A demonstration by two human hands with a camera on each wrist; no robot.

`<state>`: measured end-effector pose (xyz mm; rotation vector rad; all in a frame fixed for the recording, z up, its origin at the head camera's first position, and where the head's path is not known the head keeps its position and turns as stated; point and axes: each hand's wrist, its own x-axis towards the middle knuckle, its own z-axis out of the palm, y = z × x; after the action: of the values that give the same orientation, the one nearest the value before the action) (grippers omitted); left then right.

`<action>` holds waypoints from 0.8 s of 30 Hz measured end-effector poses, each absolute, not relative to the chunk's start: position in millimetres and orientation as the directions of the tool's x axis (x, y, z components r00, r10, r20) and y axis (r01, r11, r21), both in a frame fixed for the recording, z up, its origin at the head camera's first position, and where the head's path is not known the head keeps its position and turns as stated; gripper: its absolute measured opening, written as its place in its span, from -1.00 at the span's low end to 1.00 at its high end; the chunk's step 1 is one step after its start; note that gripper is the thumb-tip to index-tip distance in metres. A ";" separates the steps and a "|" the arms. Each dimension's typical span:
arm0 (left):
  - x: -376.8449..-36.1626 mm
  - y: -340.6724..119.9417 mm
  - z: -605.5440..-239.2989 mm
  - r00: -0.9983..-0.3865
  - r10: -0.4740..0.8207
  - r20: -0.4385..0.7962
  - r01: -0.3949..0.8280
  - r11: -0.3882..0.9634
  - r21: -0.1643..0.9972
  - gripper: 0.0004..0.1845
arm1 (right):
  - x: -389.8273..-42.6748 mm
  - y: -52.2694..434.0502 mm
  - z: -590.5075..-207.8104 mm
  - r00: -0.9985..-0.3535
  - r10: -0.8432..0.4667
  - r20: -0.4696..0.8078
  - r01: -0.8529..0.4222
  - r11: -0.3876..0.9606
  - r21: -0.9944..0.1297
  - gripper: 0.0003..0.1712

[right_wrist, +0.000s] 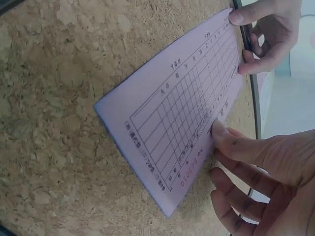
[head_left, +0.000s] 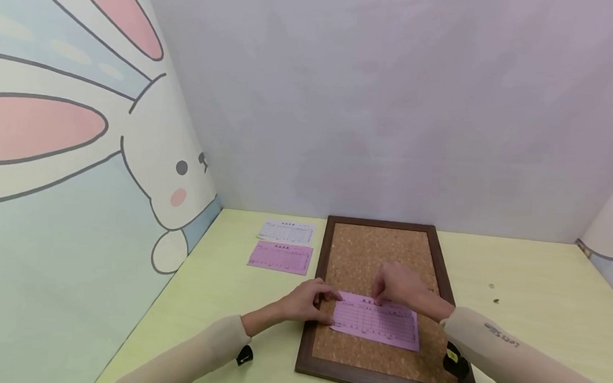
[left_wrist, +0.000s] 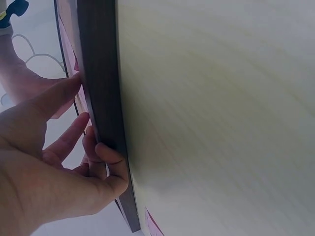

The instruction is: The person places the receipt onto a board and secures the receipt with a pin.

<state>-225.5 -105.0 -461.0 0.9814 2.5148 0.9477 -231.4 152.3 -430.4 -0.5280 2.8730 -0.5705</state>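
The pink form lies flat on the cork board, across its near half, tilted a little, and both my hands are on it. My left hand sits at the form's left end, right over the board's dark wooden frame: thumb laid out along the top corner of the paper, the other fingers curled in against the frame's outer edge, so I'm pinching board edge and paper corner together. My right hand comes in from the far side of the form, at the middle of its upper edge. One fingertip presses down on the paper's margin, the rest of the fingers held loosely bent beside it, gripping nothing. Both forearms reach in from the near edge of the tabletop, sleeves down to the wrists. Off to the left of the board, well apart from my hands, lie a second pink form and a white form, one just beyond the other.
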 end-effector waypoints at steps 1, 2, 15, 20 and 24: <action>-225.3 -105.0 -460.8 -0.731 0.682 -0.024 0.497 0.557 0.666 -0.54 | -231.6 152.2 -430.5 -0.924 -0.370 -0.093 -0.307 0.865 -0.397 -0.82; -224.9 -105.1 -460.2 -0.732 0.681 -0.024 0.497 0.557 0.665 -0.53 | -231.8 152.1 -430.4 -0.924 -0.370 -0.096 -0.304 0.865 -0.399 -0.82; -225.4 -103.9 -461.4 -0.721 0.692 -0.006 0.515 0.543 0.663 -0.54 | -226.0 169.4 -426.9 -0.773 -0.633 -0.038 -0.577 0.727 -0.372 -0.86; -224.7 -104.8 -460.7 -0.737 0.675 -0.021 0.487 0.552 0.676 -0.54 | -217.6 175.9 -426.6 -0.754 -0.655 -0.046 -0.604 0.719 -0.343 -0.75; -224.7 -104.0 -461.0 -0.739 0.674 -0.027 0.485 0.558 0.673 -0.54 | -216.0 182.1 -433.0 -0.738 -0.674 -0.021 -0.629 0.699 -0.339 -0.71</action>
<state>-224.7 -104.0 -461.0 0.9591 2.5139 0.9588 -216.0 182.1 -433.0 -1.0660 2.7620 -0.4711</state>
